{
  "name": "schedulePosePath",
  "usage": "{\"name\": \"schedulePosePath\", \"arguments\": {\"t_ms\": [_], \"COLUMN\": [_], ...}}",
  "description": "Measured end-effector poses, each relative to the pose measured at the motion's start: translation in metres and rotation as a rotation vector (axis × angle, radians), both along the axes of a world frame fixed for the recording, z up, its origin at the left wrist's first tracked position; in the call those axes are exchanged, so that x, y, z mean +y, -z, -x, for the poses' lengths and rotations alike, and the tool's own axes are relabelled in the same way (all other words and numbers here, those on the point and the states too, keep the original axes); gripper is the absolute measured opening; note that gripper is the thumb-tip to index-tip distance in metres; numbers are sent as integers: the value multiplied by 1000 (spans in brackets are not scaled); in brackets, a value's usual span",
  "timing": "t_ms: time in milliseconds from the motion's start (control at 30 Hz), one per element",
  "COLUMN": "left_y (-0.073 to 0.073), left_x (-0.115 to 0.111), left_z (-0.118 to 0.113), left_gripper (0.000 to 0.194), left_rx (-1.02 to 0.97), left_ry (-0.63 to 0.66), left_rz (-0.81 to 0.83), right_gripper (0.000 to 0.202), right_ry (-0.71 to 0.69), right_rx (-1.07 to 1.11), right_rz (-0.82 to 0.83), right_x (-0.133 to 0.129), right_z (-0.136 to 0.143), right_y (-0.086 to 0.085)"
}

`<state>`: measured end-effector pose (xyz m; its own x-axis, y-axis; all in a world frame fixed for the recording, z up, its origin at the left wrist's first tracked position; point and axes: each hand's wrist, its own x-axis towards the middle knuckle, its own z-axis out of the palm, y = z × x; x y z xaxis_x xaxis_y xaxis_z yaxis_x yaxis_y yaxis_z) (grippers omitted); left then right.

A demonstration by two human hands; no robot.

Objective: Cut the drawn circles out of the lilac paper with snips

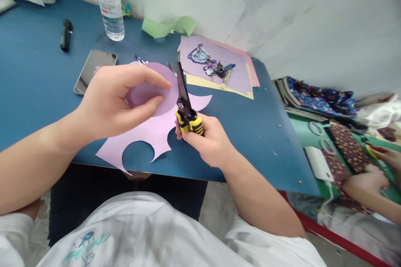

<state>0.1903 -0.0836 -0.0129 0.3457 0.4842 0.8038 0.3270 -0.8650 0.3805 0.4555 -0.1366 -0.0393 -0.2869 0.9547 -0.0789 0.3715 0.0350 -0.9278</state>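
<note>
My left hand [109, 98] is curled at a round piece of purple paper [167, 75], with thumb and forefinger over its face; the other fingers are hidden behind. My right hand [209, 135] is closed around the yellow and black handles of a pair of scissors [184, 100]. Their dark blades point up and away, close to the right edge of the round paper. Under both hands lies a lilac paper offcut [140, 131] with curved cut-outs, its lower corner reaching past the table's front edge.
On the blue table [244, 133] are a smartphone [90, 73], a black marker [66, 35], a water bottle [109, 8] and a curled green paper strip [169, 27]. Keychain trinkets [213, 64] lie on stacked coloured sheets [188, 77]. Right, another person's hands [368, 181] work near a white power bank [318, 163].
</note>
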Motion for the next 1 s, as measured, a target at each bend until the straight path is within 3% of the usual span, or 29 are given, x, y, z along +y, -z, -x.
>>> {"name": "schedulePosePath", "arguments": {"t_ms": [233, 467, 667, 1000], "left_y": [-6, -6, -3, 1], "left_x": [-9, -8, -4, -5], "left_z": [3, 3, 0, 2], "left_gripper": [22, 22, 23, 19], "left_rx": [131, 111, -4, 10], "left_ry": [-65, -56, -20, -93], "left_rz": [148, 135, 21, 41], "right_gripper": [9, 9, 8, 10], "right_ry": [10, 15, 13, 25], "right_rx": [2, -14, -15, -22], "right_rz": [-1, -9, -29, -31], "right_x": [0, -1, -1, 0], "right_z": [2, 2, 2, 1], "right_y": [-1, -3, -3, -1]}}
